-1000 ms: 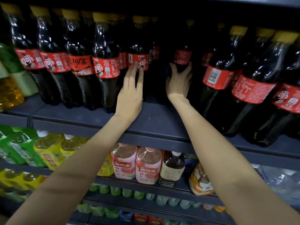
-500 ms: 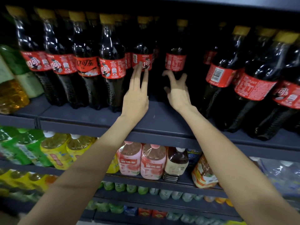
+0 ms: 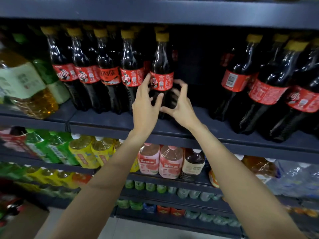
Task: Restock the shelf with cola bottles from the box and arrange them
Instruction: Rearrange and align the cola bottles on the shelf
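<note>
I see both hands on one cola bottle (image 3: 162, 73) that stands upright at the front edge of the shelf (image 3: 172, 131), about mid-length. My left hand (image 3: 145, 102) grasps it from the left: the thumb lies across the dark body just under the red label, and the fingers reach up along the label's left side. My right hand (image 3: 181, 104) grasps it from the right, fingers curled round the body below the label, thumb pointing in toward the left thumb low on the bottle. The bottle's yellow cap (image 3: 162, 37) is on

Just left of it, a row of four colas (image 3: 96, 73) stands along the front edge, labels facing out, with more caps showing behind them. To the right of the held bottle the shelf shows a dark gap (image 3: 198, 69), and beyond that gap another group of colas (image 3: 264, 87) fills the right end of the shelf, looking tilted through the wide lens. At the left end stands a large amber bottle (image 3: 25, 87) with a pale green label

On the shelf below, yellow drinks (image 3: 91, 152) sit left of my left forearm and pink drinks (image 3: 160, 161) between my forearms
</note>
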